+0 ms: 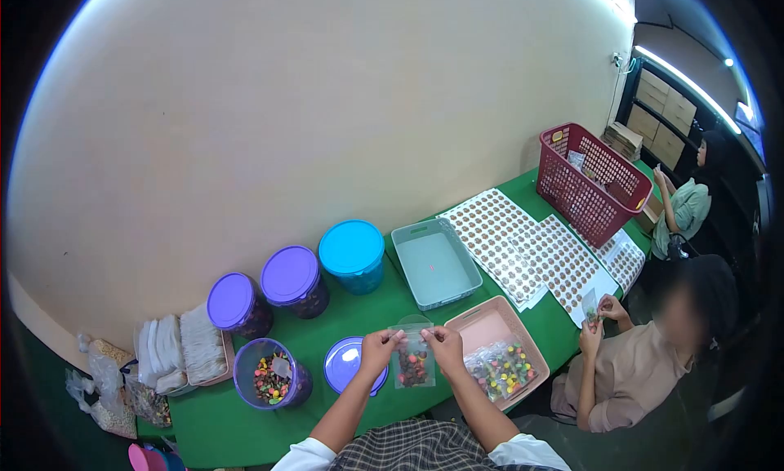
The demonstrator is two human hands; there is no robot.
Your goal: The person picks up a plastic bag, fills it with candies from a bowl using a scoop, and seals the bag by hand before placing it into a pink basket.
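Pinched at its top edge between fingertips of left hand (380, 348) and right hand (445, 344): one candy bag (414, 365). Counted: three lidded jars (352, 255), one open jar (270, 379), two trays (434, 267), one basket (584, 202). Green table (359, 309), cream wall (327, 104)

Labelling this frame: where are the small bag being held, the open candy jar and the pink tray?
small bag (414, 366), head view, candy-filled middle.
open candy jar (302, 384), head view, right wall.
pink tray (487, 324), head view, bare floor.

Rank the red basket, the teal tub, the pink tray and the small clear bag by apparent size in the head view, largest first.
1. red basket
2. teal tub and pink tray: about alike; the tray lies nearer the camera, so they are not ranked against each other
3. small clear bag
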